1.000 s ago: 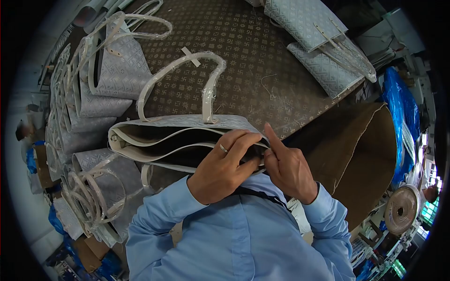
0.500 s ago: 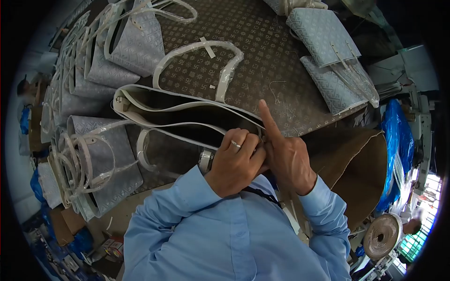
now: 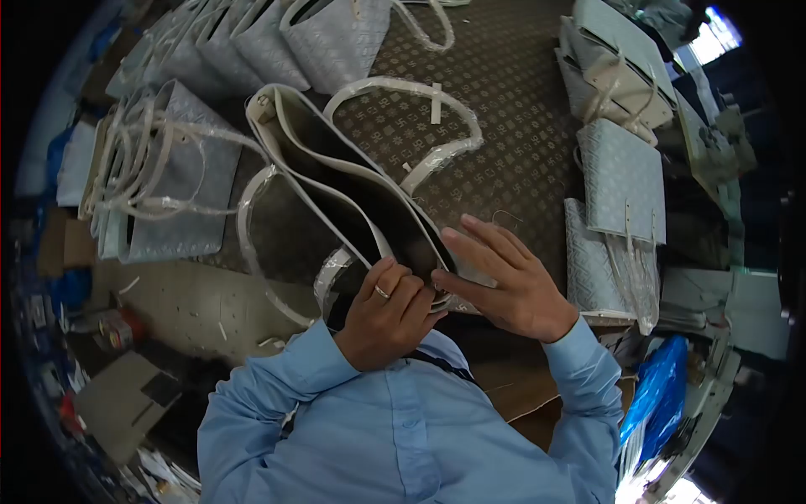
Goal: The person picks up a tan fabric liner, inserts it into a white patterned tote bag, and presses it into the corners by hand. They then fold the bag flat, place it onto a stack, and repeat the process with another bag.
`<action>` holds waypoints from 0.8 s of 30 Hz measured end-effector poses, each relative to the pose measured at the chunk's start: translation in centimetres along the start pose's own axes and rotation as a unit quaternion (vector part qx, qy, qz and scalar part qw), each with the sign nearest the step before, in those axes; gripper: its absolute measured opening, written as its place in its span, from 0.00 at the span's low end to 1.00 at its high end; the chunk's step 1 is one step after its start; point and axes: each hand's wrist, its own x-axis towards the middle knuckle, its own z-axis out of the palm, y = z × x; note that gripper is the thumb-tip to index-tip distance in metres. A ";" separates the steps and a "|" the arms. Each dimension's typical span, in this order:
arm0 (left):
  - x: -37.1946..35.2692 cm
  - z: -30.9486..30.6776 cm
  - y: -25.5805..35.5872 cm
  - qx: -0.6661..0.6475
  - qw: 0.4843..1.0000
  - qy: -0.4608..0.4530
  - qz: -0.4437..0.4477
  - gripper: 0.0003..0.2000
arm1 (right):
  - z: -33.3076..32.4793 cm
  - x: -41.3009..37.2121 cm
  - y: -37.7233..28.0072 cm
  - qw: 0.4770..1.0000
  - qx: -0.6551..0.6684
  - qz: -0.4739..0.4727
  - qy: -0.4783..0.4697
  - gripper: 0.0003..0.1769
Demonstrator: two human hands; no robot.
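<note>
A handbag (image 3: 334,191) with a pale rim and a divided inside stands open-topped in front of me, slanting from upper left down to my hands. My left hand (image 3: 388,312), with a ring on one finger, is closed round its near end. To the right, my right hand (image 3: 514,281) has its fingers spread, the thumb at the bag's near corner; whether it touches is hard to tell. One plastic-wrapped handle (image 3: 462,107) of the bag lies out over the table, another handle (image 3: 243,220) hangs on the left side. My left fingertips are partly hidden behind the rim.
The patterned brown table (image 3: 525,109) spreads beneath the bag. Several grey patterned bags (image 3: 332,42) stand at the upper left, and a grey bag (image 3: 197,168) with wrapped handles is at left. More bags (image 3: 625,181) are stacked at right, near blue plastic (image 3: 655,395).
The view has turned, and the bag now slants more steeply. My right hand has come away from my left, going from one pointing finger to spread fingers. My left hand keeps its hold.
</note>
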 end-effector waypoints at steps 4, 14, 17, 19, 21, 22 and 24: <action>0.1 0.9 2.2 0.054 0.992 0.037 -0.110 0.13 | 0.8 1.2 3.1 0.985 -0.018 -0.154 -0.082 0.15; -1.3 0.9 3.1 0.135 0.980 0.076 -0.121 0.12 | 2.8 3.3 5.5 0.949 0.111 -0.276 -0.108 0.16; -1.5 0.1 3.0 0.119 0.985 0.046 -0.114 0.18 | 3.4 3.4 5.7 0.948 0.131 -0.276 -0.089 0.18; -1.5 -0.2 2.6 0.090 0.989 0.039 -0.106 0.21 | 3.9 2.8 5.8 0.951 0.155 -0.260 -0.063 0.18; -1.9 -0.1 2.7 0.082 0.990 0.042 -0.106 0.24 | 4.4 2.1 5.9 0.953 0.175 -0.244 -0.041 0.18; -1.8 -0.2 2.7 0.081 0.991 0.037 -0.102 0.24 | 4.7 1.7 5.9 0.951 0.188 -0.244 -0.023 0.18; -1.4 -0.7 3.0 0.102 0.987 -0.006 -0.121 0.24 | 5.3 1.1 5.8 0.950 0.202 -0.239 -0.002 0.18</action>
